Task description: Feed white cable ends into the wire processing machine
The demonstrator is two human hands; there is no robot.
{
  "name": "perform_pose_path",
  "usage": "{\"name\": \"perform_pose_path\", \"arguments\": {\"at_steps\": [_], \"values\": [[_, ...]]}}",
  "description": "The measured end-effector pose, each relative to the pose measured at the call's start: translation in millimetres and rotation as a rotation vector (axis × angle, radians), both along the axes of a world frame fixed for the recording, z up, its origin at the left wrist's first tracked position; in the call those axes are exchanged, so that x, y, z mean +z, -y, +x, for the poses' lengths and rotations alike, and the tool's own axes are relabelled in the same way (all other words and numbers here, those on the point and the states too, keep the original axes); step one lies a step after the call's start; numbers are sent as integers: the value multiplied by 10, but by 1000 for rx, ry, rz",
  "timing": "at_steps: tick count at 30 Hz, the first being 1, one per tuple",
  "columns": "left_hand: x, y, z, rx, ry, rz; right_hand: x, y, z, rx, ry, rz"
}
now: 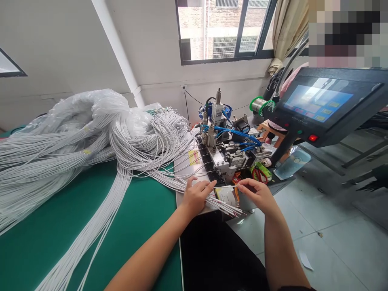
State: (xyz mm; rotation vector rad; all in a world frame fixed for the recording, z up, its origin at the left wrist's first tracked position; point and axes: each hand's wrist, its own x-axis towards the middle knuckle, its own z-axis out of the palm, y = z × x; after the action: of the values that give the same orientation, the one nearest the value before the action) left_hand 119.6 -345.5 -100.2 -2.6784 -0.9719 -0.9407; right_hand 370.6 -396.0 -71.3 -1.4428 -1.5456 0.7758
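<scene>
A single white cable (226,186) stretches between my hands in front of the machine. My right hand (258,196) pinches its end between thumb and fingertips. At the other side, my left hand (197,196) has the cable under its thumb and forefinger, its other fingers bent over the white plate. Below that hand a bundle of white cables (226,205) comes out, its stripped tips pointing right. The bench machine (220,159), with metal cylinders and blue air hoses, stands just beyond both hands. Under the stretched cable sits a small labelled block (226,196).
A large heap of white cables (145,141), partly wrapped in clear plastic (100,105), covers the green table (145,214). On the right, a control screen (321,101) overhangs the machine near a green solder spool (260,106). Another person (294,76) is behind the screen.
</scene>
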Motion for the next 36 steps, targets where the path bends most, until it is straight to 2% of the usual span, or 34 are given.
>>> {"name": "perform_pose_path", "arguments": {"at_steps": [4, 9, 14, 20, 26, 30, 34, 36], "values": [[21, 23, -12, -29, 46, -7, -120, -114, -127, -143, -165, 34], [20, 34, -2, -11, 45, -5, -144, -181, -283, -208, -268, 53], [8, 21, 9, -18, 77, 31, -173, -185, -309, -198, -265, 33], [-7, 14, 15, 54, 78, 31, -254, -207, -325, -194, -285, 54], [3, 12, 7, 79, 67, 24, -318, -287, -235, -66, -393, -107], [-1, 9, -4, 61, 29, -2, -272, -333, -153, 1, -272, -112], [-6, 12, 1, 80, -7, -25, -248, -371, -135, -17, 11, -78], [-8, 14, 11, 101, -13, -21, -264, -400, -140, -29, 82, -59]]}}
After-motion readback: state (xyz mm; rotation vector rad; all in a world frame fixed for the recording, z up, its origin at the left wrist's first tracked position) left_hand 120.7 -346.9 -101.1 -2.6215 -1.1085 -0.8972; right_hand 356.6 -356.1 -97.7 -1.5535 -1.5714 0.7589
